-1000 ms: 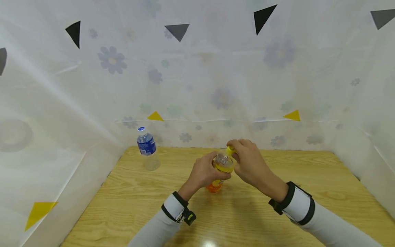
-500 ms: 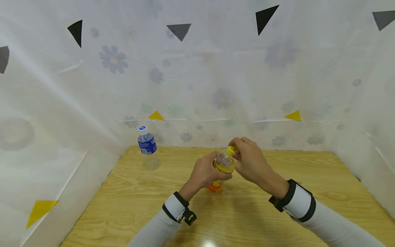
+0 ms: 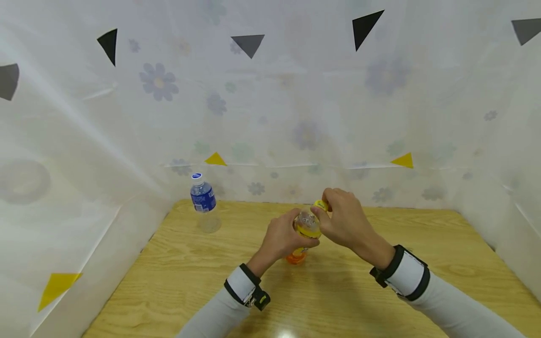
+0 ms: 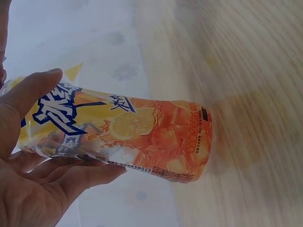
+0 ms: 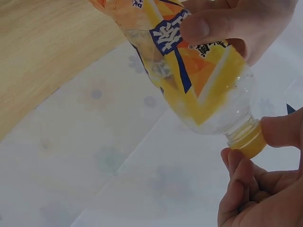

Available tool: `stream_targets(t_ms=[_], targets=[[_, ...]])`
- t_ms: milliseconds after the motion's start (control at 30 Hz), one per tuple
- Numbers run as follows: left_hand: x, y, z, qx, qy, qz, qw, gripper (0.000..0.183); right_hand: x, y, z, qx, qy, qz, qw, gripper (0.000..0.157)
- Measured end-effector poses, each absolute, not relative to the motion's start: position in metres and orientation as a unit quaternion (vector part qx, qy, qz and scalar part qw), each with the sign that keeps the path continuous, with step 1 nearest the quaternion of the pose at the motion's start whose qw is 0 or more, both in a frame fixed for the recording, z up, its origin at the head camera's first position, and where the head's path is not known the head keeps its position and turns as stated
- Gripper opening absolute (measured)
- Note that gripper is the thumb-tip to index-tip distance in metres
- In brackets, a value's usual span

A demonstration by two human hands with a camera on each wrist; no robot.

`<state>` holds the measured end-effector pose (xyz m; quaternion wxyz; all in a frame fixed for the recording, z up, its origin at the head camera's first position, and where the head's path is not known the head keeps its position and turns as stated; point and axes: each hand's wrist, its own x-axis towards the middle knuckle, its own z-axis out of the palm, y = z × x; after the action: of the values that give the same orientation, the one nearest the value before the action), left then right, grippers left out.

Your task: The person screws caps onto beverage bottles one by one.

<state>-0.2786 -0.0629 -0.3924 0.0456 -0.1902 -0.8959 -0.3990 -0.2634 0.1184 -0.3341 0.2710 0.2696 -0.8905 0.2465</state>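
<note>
A clear plastic drink bottle [image 3: 307, 229] with a yellow and orange label stands mid-table, its orange base [image 4: 189, 142] low over the wood. My left hand [image 3: 282, 237] grips it around the upper body, thumb on one side and fingers on the other. At the top, the thumb and fingertips of my right hand [image 3: 348, 220] pinch the yellow bottle cap [image 3: 321, 205]. In the right wrist view the cap [image 5: 251, 142] sits on the bottle's neck. Lemon slices and ice are printed on the label in the left wrist view.
Toward the back left of the wooden table [image 3: 177, 281] stands another clear bottle [image 3: 204, 199] with a blue label and a white cap. A pale flowered sheet [image 3: 270, 117] hangs behind the table and along both sides.
The fingers of my right hand have shifted around the cap, with the thumb now nearer the front. My left hand keeps its grip, and the blue-labelled bottle stays put.
</note>
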Motion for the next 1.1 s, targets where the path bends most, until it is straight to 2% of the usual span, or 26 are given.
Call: stream_targets(t_ms=[400, 533, 567, 700, 767, 1100], targets=[[-0.279, -0.063, -0.391, -0.193, -0.898, -0.393, 0.040, 0.059, -0.263, 0.120, -0.338, 0.272, -0.887, 0.243, 0.285, 0.025], [-0.279, -0.063, -0.391, -0.190, -0.899, -0.392, 0.036, 0.057, -0.261, 0.121, -0.340, 0.261, -0.895, 0.241, 0.269, 0.019], [-0.279, -0.063, -0.391, -0.190, -0.900, -0.392, 0.035, 0.057, -0.260, 0.121, -0.340, 0.255, -0.900, 0.241, 0.259, 0.022], [-0.279, -0.064, -0.392, -0.186, -0.899, -0.394, 0.033, 0.058, -0.254, 0.120, -0.340, 0.234, -0.916, 0.247, 0.212, 0.058], [-0.279, -0.064, -0.393, -0.185, -0.899, -0.396, 0.033, 0.059, -0.252, 0.120, -0.339, 0.238, -0.917, 0.250, 0.200, 0.065], [-0.279, -0.064, -0.390, -0.189, -0.898, -0.395, 0.034, 0.062, -0.248, 0.121, -0.332, 0.293, -0.900, 0.239, 0.216, 0.040]])
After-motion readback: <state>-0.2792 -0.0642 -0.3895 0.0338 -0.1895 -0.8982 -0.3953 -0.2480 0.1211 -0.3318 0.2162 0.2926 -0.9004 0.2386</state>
